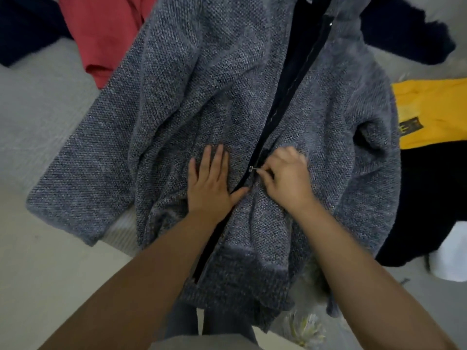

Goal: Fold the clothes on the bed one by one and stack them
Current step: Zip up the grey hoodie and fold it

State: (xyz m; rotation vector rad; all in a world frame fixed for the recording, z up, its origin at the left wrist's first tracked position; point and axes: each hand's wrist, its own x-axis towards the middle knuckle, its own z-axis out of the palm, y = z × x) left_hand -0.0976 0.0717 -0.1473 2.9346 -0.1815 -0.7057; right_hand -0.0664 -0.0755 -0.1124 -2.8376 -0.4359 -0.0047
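A grey knitted zip jacket (192, 102) lies spread front-up on the pale bed (32, 117), its hem hanging over the near edge. A dark zipper band (290, 79) runs down its middle. My left hand (212, 183) presses flat on the left front panel beside the zipper, fingers straight. My right hand (285, 178) pinches the small metal zipper pull (252, 169) just right of the band, fingers curled. The zipper is closed below the pull and open above it.
A red garment (106, 34) lies at the back left with a dark navy one (22, 29) beside it. Another dark garment (404, 31) sits at the back right. A yellow garment (434, 109), black clothing (429, 198) and something white (452, 256) lie on the right.
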